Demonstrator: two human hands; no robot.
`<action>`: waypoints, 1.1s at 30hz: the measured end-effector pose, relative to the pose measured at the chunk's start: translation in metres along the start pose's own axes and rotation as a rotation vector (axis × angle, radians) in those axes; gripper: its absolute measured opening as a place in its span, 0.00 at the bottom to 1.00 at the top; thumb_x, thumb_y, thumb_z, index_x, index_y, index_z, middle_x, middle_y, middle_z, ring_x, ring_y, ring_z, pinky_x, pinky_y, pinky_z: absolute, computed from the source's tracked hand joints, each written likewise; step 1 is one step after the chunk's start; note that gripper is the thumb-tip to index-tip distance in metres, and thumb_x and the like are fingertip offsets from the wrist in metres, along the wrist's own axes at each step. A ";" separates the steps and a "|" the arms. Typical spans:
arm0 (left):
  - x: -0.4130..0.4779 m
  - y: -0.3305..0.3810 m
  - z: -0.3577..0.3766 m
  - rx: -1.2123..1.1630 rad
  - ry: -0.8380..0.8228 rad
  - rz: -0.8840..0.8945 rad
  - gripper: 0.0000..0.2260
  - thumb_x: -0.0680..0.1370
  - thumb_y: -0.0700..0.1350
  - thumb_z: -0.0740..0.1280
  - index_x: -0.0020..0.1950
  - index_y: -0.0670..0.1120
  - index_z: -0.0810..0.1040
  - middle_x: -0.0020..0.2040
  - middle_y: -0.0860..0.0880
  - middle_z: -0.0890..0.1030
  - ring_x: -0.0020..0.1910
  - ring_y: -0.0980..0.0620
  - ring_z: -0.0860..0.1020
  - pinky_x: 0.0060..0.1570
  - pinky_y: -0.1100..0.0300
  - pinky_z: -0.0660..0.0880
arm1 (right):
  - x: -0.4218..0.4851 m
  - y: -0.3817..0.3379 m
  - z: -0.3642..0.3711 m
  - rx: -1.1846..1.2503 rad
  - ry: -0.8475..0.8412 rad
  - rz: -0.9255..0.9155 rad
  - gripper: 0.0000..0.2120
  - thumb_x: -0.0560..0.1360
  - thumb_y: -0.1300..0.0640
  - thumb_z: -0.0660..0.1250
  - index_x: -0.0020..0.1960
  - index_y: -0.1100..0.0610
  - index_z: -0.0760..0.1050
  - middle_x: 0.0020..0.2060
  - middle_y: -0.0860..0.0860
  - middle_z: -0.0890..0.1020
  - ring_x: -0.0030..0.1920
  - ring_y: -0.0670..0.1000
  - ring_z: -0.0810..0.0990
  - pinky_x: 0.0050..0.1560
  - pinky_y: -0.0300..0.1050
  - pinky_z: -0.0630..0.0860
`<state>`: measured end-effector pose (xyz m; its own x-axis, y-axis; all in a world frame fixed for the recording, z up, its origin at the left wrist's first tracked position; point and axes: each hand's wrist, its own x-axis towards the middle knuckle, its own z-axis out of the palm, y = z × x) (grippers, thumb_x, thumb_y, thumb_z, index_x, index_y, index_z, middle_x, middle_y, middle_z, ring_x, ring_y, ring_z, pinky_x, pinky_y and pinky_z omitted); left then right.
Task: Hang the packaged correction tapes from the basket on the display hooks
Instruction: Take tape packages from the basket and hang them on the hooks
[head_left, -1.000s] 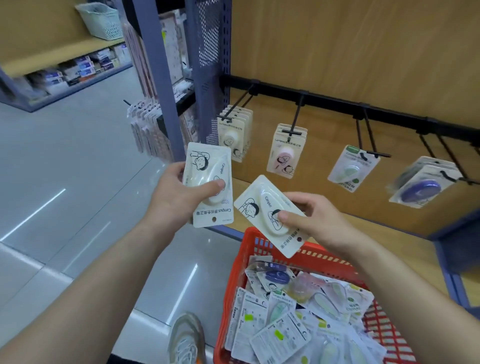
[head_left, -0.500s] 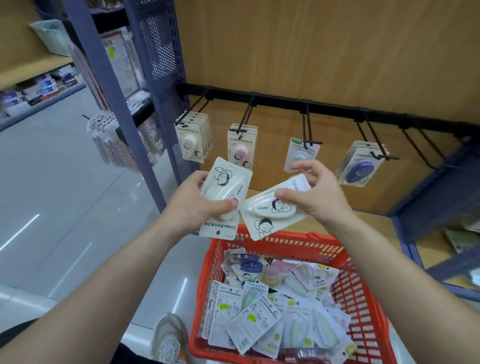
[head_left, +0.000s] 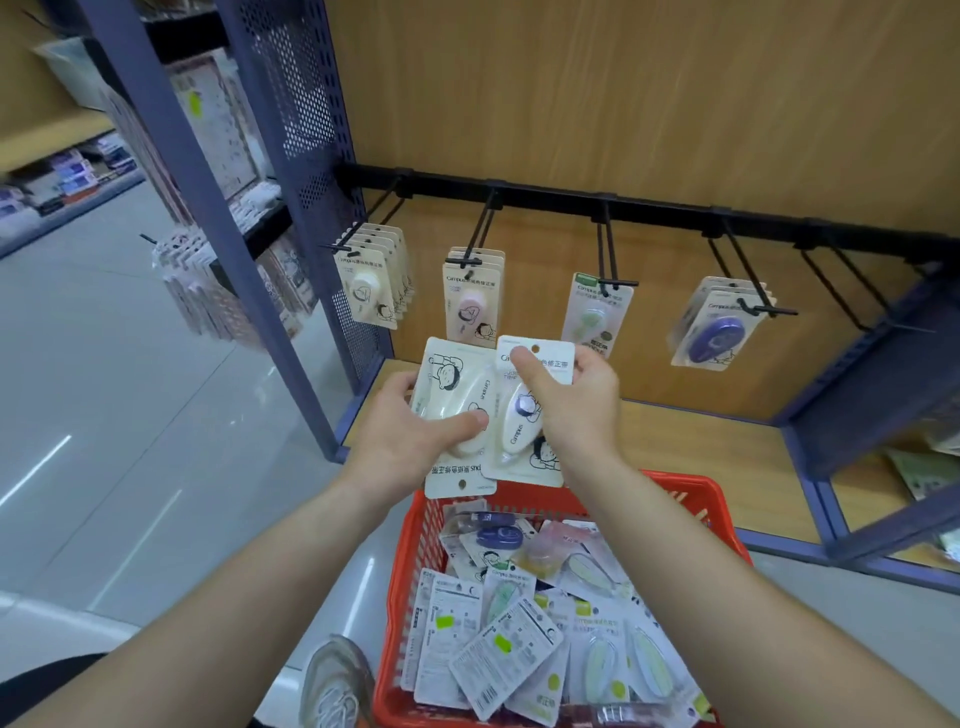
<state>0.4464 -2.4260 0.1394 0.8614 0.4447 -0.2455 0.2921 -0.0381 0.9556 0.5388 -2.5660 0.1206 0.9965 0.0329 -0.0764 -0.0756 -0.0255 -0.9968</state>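
One head-worn wide-angle camera is looking forward and down at close range, display hooks (head_left: 605, 208) at twelve o'clock, red basket (head_left: 410, 545) at six.

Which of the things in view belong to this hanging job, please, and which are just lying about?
Job:
cream pack in left hand
white pack in right hand
red basket
loose packs
hook rail
hung packs

Just about:
shoe
perforated panel
side rack

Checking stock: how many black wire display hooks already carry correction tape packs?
4: cream packs far left, then pink packs, a green pack, purple packs. The hook right of them is bare; others may be hidden.
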 end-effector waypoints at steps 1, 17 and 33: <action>0.001 -0.001 -0.002 -0.009 0.016 -0.011 0.22 0.70 0.43 0.81 0.59 0.52 0.76 0.50 0.55 0.85 0.41 0.58 0.85 0.31 0.61 0.79 | -0.002 0.000 0.004 -0.040 -0.019 -0.002 0.12 0.75 0.50 0.76 0.53 0.54 0.78 0.45 0.48 0.86 0.46 0.49 0.86 0.51 0.53 0.82; 0.011 -0.012 -0.114 -0.100 0.344 -0.002 0.23 0.70 0.44 0.80 0.62 0.50 0.77 0.54 0.52 0.84 0.45 0.51 0.86 0.27 0.58 0.79 | 0.040 0.003 0.113 -0.036 -0.409 -0.004 0.11 0.74 0.63 0.76 0.52 0.53 0.79 0.46 0.47 0.87 0.45 0.45 0.87 0.44 0.41 0.81; 0.019 -0.016 -0.133 -0.120 0.353 0.010 0.24 0.69 0.46 0.81 0.61 0.53 0.77 0.51 0.57 0.84 0.44 0.56 0.85 0.35 0.59 0.80 | 0.095 0.024 0.196 -0.180 -0.330 -0.100 0.10 0.75 0.50 0.75 0.53 0.50 0.77 0.49 0.46 0.86 0.49 0.47 0.85 0.49 0.46 0.81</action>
<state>0.4029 -2.2979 0.1407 0.6614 0.7268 -0.1851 0.2157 0.0520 0.9751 0.6243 -2.3676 0.0848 0.9319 0.3626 -0.0115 0.0580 -0.1801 -0.9819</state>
